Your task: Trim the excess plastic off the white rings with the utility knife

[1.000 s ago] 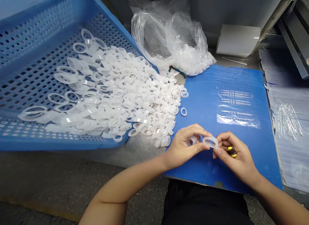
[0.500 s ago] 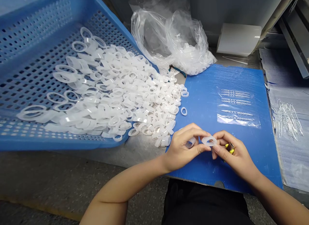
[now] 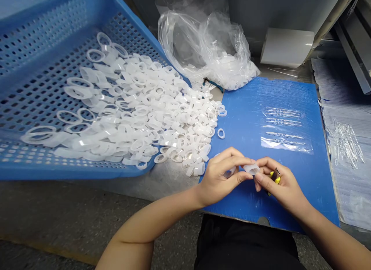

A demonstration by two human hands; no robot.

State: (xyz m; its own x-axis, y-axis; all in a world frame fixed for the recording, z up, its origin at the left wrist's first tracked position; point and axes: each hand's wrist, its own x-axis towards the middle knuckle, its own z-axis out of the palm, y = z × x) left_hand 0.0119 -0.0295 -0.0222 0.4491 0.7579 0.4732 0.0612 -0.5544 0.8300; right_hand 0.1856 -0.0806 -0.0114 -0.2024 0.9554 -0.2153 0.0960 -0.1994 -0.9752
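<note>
Left hand (image 3: 220, 180) pinched one translucent ring (image 3: 230, 171), while right hand (image 3: 282, 181) held a second white ring (image 3: 251, 169) at its fingertips, a yellow-handled tool (image 3: 275, 178) tucked behind. Both hung over a blue board (image 3: 243, 107) bearing one loose ring (image 3: 221, 134) and four clear strips (image 3: 283, 125), beside a perforated blue crate (image 3: 37, 41) heaped with rings.

We can see only a sliver of the small yellow-handled tool (image 3: 276, 179) inside the right hand (image 3: 286, 183), and the blue perforated plastic crate (image 3: 72, 171) runs off the far left edge.
</note>
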